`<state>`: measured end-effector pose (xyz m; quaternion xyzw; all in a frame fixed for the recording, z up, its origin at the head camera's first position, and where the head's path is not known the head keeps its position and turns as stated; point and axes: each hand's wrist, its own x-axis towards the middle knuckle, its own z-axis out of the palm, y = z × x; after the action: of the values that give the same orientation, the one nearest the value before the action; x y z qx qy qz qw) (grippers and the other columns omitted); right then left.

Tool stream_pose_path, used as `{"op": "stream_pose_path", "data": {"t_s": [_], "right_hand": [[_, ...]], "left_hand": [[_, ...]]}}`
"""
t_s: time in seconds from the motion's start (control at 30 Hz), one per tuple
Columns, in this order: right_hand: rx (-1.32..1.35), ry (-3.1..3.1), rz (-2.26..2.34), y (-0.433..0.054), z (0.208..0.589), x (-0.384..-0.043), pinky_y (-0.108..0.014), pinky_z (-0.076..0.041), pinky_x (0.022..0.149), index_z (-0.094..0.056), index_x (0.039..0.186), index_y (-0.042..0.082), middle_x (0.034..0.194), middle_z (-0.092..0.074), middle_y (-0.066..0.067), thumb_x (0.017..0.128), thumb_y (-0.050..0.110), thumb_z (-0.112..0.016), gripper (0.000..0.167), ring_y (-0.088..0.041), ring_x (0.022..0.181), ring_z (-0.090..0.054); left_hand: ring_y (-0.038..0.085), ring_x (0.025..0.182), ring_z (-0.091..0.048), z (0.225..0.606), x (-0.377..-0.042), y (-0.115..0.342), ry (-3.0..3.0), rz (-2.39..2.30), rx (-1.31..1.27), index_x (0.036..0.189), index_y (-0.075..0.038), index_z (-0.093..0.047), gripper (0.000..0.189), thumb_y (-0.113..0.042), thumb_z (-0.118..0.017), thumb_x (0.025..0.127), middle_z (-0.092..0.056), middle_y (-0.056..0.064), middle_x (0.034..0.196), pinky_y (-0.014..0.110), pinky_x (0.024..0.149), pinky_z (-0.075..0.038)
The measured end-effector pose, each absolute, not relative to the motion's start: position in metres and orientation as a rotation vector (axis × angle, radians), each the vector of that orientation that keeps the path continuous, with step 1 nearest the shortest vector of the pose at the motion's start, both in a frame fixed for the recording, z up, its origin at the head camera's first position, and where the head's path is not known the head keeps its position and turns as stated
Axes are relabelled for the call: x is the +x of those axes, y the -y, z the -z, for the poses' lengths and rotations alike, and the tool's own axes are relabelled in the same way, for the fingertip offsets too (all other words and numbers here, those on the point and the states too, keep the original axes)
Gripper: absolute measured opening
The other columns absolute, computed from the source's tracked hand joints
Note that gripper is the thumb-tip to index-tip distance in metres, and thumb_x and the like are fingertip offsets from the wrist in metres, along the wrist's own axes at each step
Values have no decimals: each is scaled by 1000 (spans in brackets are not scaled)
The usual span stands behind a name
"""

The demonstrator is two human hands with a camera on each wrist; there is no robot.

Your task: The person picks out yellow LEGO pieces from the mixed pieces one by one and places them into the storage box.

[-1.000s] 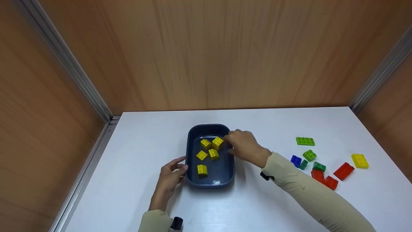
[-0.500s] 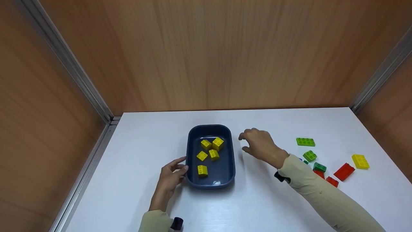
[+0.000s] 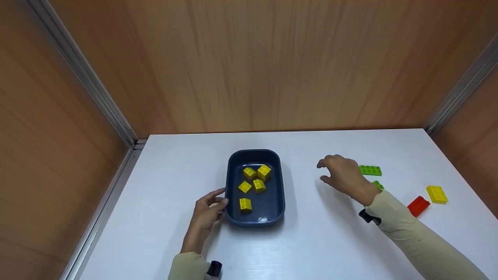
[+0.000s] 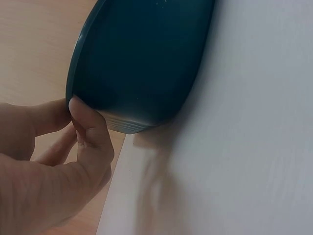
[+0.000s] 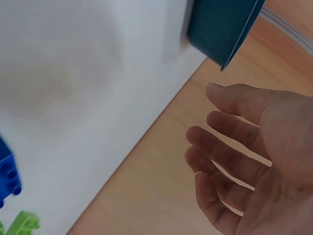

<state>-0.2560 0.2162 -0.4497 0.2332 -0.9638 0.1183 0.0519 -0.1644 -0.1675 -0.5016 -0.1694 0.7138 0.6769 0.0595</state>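
Note:
A dark blue tray (image 3: 255, 224) sits mid-table, with several yellow toy bricks (image 3: 245, 205) lying apart inside it. My left hand (image 3: 206, 216) is at the tray's left side; the left wrist view shows its thumb and fingers (image 4: 93, 129) pinching the rim. Over the table to the right of the tray is my right hand (image 3: 344, 175), its fingers loosely bent and nothing between them. It is nearest to a flat light green brick (image 3: 370, 170). In the right wrist view the palm and parted fingers (image 5: 225, 152) show, with a blue brick (image 5: 7, 174) at the left edge.
Further right lie a red brick (image 3: 418, 206) and a yellow brick (image 3: 437, 194). A smaller light green brick (image 3: 377, 184) is partly hidden by my right wrist. Wooden panels (image 3: 249, 66) stand behind and beside the white table (image 3: 171, 163).
My right hand has withdrawn from the tray's right rim and moved rightward towards the loose bricks, its arm now covering several of them. The left hand and the tray stay put.

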Motion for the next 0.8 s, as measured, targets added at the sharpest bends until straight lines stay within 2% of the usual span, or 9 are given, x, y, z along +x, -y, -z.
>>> {"op": "stream_pose_path", "data": {"t_s": [0.23,0.47,0.8], "right_hand": [[661,2946,-342,-245,454,-251,-54,-60,75,-78,112,-1,111,-76,-20,83,4,-88,31,-39,99,-71],[630,2927,-305,-267,456,-245,-53,-60,69,-79,111,0,110,-76,-19,81,4,-90,32,-38,94,-72],[555,2969,-345,-290,458,-238,-56,-62,77,-78,116,0,116,-74,-23,83,5,-88,35,-42,101,-70]], "left_hand": [[20,86,-63,501,-165,168,-2163,-2027,-529,145,-3,-63,43,-7,-69,102,-64,16,119,32,75,-55],[21,86,-65,501,-166,167,-2148,-2054,-537,144,-3,-64,42,-6,-69,102,-64,16,116,31,73,-53],[21,87,-64,501,-167,166,-2159,-2029,-563,144,-6,-65,42,-7,-70,102,-64,15,118,30,74,-54]]}}
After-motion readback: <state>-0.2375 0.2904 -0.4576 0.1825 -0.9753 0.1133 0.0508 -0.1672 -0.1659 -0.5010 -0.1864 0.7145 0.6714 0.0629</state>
